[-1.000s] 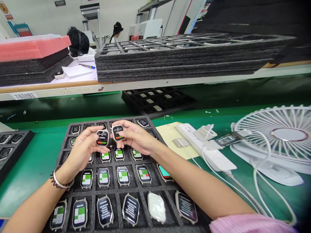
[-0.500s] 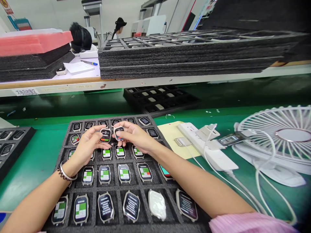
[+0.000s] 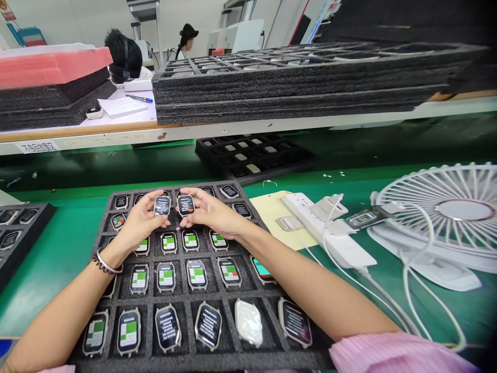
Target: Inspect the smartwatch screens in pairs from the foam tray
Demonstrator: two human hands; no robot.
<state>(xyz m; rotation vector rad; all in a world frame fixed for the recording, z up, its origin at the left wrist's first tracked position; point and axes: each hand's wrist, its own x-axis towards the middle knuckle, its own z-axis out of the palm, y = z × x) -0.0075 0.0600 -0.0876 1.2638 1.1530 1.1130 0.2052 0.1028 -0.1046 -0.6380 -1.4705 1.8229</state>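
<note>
My left hand [image 3: 142,220] grips a smartwatch without a strap [image 3: 162,205] by its edges, its dark screen showing lines of white text. Close beside it, my right hand [image 3: 212,212] holds a second strapless smartwatch [image 3: 186,205], with text and a small red patch on its screen. Both are raised over the upper rows of a black foam tray [image 3: 209,361]. In the tray's compartments lie many similar watches; a watch with a green-and-white grid [image 3: 196,274] is among them. One watch [image 3: 248,322] in the front row has a whitish, shiny face. My hands partly hide the upper rows.
Right of the tray are a white power strip [image 3: 306,212] with cables, a yellow sheet [image 3: 267,204] and a white fan [image 3: 458,212]. Another foam tray [image 3: 23,243] is at left. A shelf [image 3: 233,128] carrying stacked foam trays [image 3: 272,93] crosses behind. Two people are beyond it.
Both watches' screens have switched to lines of text. My thumbs have moved off the screens down to the lower edges. The view has shifted slightly.
</note>
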